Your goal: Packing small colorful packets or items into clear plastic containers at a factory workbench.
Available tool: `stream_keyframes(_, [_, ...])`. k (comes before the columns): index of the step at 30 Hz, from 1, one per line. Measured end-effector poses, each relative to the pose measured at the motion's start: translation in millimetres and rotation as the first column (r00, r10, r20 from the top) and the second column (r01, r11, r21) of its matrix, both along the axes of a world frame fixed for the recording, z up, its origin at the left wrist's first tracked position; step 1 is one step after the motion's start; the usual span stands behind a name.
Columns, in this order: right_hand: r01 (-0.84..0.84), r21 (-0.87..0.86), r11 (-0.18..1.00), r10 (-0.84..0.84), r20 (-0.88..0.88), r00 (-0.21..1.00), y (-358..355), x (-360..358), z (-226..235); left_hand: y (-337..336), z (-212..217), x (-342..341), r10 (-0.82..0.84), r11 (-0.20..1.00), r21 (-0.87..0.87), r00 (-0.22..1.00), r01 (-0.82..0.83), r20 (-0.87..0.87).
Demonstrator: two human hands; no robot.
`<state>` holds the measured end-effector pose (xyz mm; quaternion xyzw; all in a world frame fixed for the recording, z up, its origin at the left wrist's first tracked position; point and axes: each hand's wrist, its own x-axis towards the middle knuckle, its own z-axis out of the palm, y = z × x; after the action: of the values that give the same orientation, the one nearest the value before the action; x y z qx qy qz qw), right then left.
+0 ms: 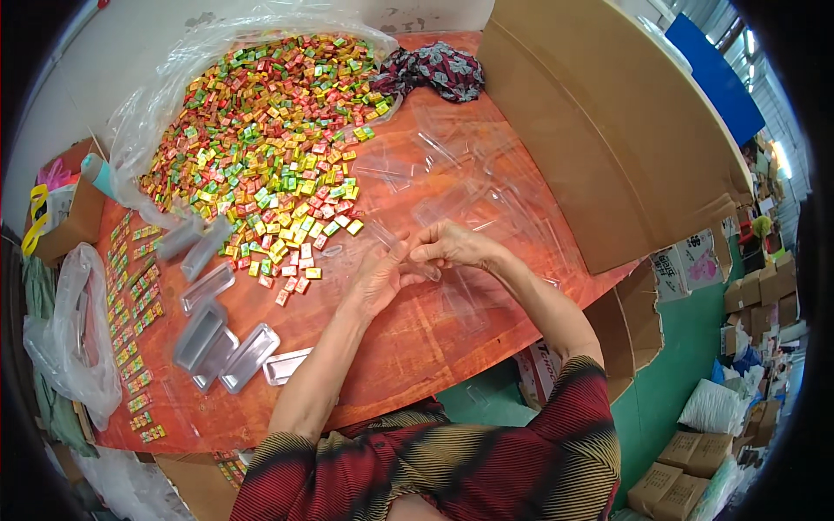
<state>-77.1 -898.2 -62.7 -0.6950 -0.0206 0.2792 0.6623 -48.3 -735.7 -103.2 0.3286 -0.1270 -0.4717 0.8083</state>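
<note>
Head view: left hand [375, 280] held a clear piece [380, 233] in curled fingers over the middle of the table [373, 382]; right hand [456, 245] met it there, thumb and forefinger apparently pinched on its side. Exact fingertip contact of the right hand was too small to confirm. No packs could be made out inside the piece. Progress, as judged: sorting looked partial. Done: small packs [137, 380] lay in short, neat rows along the left edge. Left: a large heap [261, 148] of loose packs, plus trays [249, 357] in which none showed, and many spare clear pieces [499, 204] scattered to the right. Materials: packs were small, glossy blocks in yellow, red, green and orange; trays were oblong, round-cornered, greyish see-through plastic, some overlapping; spare pieces were thin, stiff, glassy film with straight folds. Table covering was orange-red, mottled and slightly shiny. Crinkled clear sheeting [139, 117] rimmed the heap; a dark patterned cloth [439, 71] lay bunched beyond, next to a tall, matte brown cardboard panel [599, 122].
</note>
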Motion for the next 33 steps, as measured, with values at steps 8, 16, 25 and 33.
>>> stream_keyframes(8, [0.741, -0.588, 0.324, 0.339, 0.803, 0.489, -23, 44, 8, 2, -13, 11, 0.234, 0.965, 0.145, 0.966, -0.217, -0.112])
stream_keyframes(16, [0.377, -0.606, 0.700, 0.073, 0.586, 0.807, 13, 27, 26, 6, 3, 8, 0.223, 0.975, 0.018, 0.967, -0.222, -0.123])
stream_keyframes(25, [0.013, -0.047, 0.999, -0.014, -0.015, 1.000, 0, 3, 15, -5, -6, 1, 0.129, 0.991, -0.017, 0.988, -0.131, -0.082])
stream_keyframes(33, [0.014, -0.027, 1.000, -0.011, 0.091, 0.996, -3, -6, -1, -1, 0, -9, 0.140, 0.989, 0.052, 0.988, -0.136, -0.063])
